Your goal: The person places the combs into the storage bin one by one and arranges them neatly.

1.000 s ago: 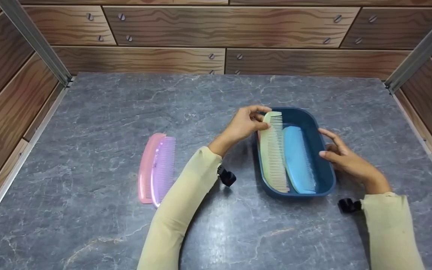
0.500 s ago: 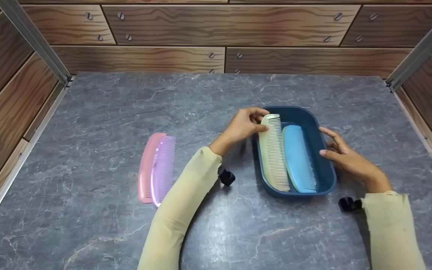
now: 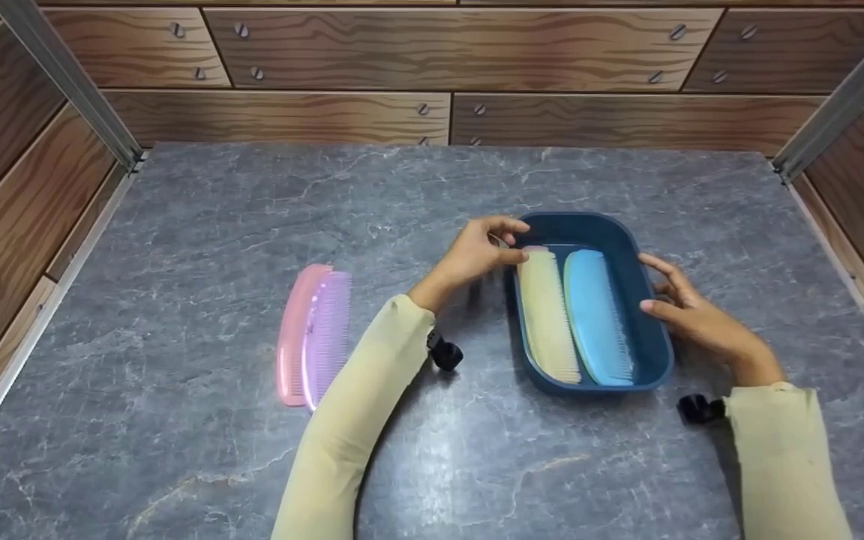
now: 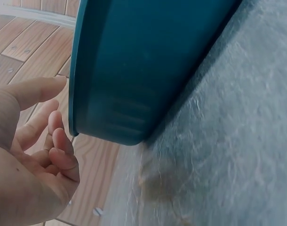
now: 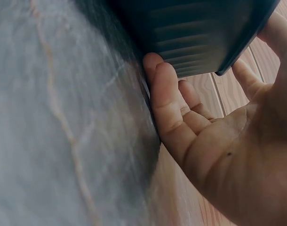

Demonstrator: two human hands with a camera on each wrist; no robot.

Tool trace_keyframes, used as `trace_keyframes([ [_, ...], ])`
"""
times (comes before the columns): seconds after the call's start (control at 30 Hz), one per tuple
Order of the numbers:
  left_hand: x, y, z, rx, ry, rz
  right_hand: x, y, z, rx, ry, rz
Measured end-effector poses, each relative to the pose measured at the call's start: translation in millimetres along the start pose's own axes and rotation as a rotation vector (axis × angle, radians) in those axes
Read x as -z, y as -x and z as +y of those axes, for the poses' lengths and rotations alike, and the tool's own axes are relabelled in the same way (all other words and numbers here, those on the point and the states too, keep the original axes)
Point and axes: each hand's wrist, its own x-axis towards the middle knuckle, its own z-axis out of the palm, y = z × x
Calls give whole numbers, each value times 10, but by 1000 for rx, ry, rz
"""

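Note:
In the head view, a dark blue plastic tub holds a pale yellow-green comb along its left side and a light blue comb beside it. A pinkish edge shows at the yellow comb's top end. My left hand is at the tub's left rim, thumb and fingers apart and nothing between them; the left wrist view shows this hand just off the tub's outer wall. My right hand holds the tub's right side, thumb and index tip at the rim, other fingers against the outer wall.
A pink comb and a purple comb lie overlapping on the grey marbled table, left of my left sleeve. Wood-patterned panels stand around the table's back and sides.
The yellow-green comb has dropped from leaning at the rim to lying inside the tub. My left hand has let go of it and shifted slightly left. The right hand stays put.

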Motion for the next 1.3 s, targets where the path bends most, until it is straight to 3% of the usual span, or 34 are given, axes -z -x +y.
trace_keyframes([
  [0.23, 109, 92, 43, -11, 33, -15, -6, -1, -1, 8, 8, 9],
  [0.63, 391, 219, 185, -20, 17, 21, 2, 5, -7, -14, 1, -3],
  [0.87, 637, 322, 220, -13, -10, 75, -3, 3, -3, -14, 7, 3],
  [1.3, 1169, 579, 109, 55, -89, 184, -1, -8, -6, 0, 27, 7],
])
